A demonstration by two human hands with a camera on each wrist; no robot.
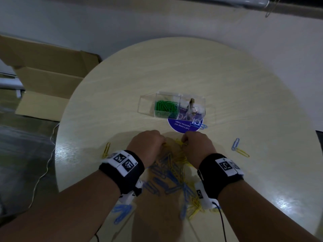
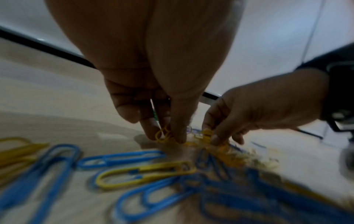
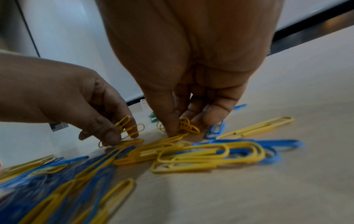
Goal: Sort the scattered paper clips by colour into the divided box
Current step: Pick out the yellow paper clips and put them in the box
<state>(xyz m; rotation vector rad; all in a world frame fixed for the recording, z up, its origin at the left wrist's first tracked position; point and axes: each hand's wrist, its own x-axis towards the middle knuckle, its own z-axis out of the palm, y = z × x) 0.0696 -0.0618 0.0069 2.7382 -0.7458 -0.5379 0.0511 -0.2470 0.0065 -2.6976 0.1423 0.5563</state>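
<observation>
A clear divided box (image 1: 148, 103) stands mid-table; one compartment holds green clips (image 1: 166, 108). A pile of blue and yellow paper clips (image 1: 170, 173) lies between my wrists. My left hand (image 1: 163, 143) pinches a few yellow clips (image 2: 164, 134) at the pile's far edge, fingertips down on the table. My right hand (image 1: 184, 140) is close beside it and pinches a small bunch of yellow clips (image 3: 186, 126) between thumb and fingers. In the right wrist view the left hand (image 3: 122, 131) also shows yellow loops between its fingers.
A round purple sticker (image 1: 181, 126) lies under the box's near right corner, with blue clips (image 1: 199, 126) on it. Stray clips lie at the right (image 1: 239, 149) and left (image 1: 106, 149). A cardboard box (image 1: 43, 79) stands on the floor at the left.
</observation>
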